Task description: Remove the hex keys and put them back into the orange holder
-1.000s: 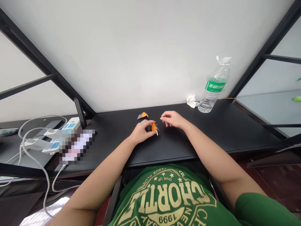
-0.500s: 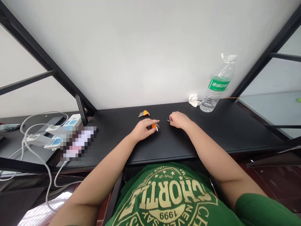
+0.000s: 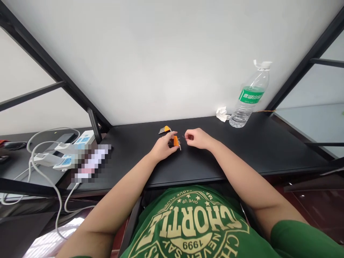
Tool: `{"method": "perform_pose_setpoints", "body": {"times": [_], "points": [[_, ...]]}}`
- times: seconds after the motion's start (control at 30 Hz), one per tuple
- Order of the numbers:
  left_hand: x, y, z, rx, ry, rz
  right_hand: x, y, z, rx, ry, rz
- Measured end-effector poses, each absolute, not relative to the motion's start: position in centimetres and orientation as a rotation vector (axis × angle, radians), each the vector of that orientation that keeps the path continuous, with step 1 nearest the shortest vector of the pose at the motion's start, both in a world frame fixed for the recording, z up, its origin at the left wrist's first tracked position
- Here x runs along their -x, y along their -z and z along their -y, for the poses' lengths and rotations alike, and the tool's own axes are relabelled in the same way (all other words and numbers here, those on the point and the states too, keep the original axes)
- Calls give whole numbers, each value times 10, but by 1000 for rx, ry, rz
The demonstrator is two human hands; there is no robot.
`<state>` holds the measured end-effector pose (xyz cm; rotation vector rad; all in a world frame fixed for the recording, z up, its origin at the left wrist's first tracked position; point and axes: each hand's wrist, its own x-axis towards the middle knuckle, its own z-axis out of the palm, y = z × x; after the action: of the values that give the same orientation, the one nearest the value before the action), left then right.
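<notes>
My left hand (image 3: pixel 160 147) is closed around an orange hex key holder (image 3: pixel 176 141), thumb on the near side and fingers on the far side. Short bent ends of several metal keys poke out of its right side. Just to the right, my right hand (image 3: pixel 199 138) pinches a thin hex key (image 3: pixel 184 136), its tip pointing left at the holder with a small gap between them. A second orange hex key set (image 3: pixel 167 128) lies on the black table (image 3: pixel 188 168), beyond my left hand.
A clear plastic bottle (image 3: pixel 251 95) with a green label stands at the back right beside a crumpled tissue (image 3: pixel 222 114). On the left are a blurred-out phone (image 3: pixel 92 163), a white power strip (image 3: pixel 86 138) and looping white cables (image 3: pixel 51 182). A wall rises behind the table.
My right hand has moved left with the hex key, closer to the holder. The fingers of my left hand have shifted, leaving more of the orange holder in sight.
</notes>
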<state>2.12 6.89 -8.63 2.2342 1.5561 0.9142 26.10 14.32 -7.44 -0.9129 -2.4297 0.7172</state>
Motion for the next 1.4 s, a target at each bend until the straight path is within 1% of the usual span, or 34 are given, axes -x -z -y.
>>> {"method": "perform_pose_setpoints", "body": {"times": [0.07, 0.23, 0.47, 0.57, 0.7, 0.77, 0.83, 0.97, 1.03, 1.13, 1.2, 1.3, 1.4], "points": [[-21, 87, -70, -2247, -918, -1571, -258, 76, -140, 812, -810, 2375], [-20, 89, -71, -2362, -934, -1557, -255, 78, -137, 696, -731, 2323], [-18, 92, -71, -2398, -911, -1535, -255, 76, -138, 696, -669, 2342], [-19, 92, -70, -2430, -884, -1544, -255, 75, -135, 688, -528, 2398], [-21, 91, -70, -2514, -833, -1561, -252, 74, -125, 704, -211, 2495], [-22, 91, -71, -2547, -820, -1547, -250, 74, -123, 716, -135, 2498], [-21, 92, -72, -2558, -827, -1547, -250, 75, -124, 720, -200, 2462], [-20, 94, -74, -2513, -850, -1586, -253, 74, -130, 732, -460, 2372], [-20, 94, -74, -2493, -847, -1586, -254, 73, -129, 733, -439, 2388], [-21, 93, -73, -2486, -839, -1578, -251, 72, -122, 728, -316, 2446], [-23, 94, -72, -2492, -840, -1588, -246, 73, -117, 737, -343, 2453], [-26, 94, -71, -2526, -825, -1589, -238, 76, -116, 731, -579, 2350], [-28, 92, -69, -2523, -878, -1597, -236, 79, -121, 748, -906, 2093]]}}
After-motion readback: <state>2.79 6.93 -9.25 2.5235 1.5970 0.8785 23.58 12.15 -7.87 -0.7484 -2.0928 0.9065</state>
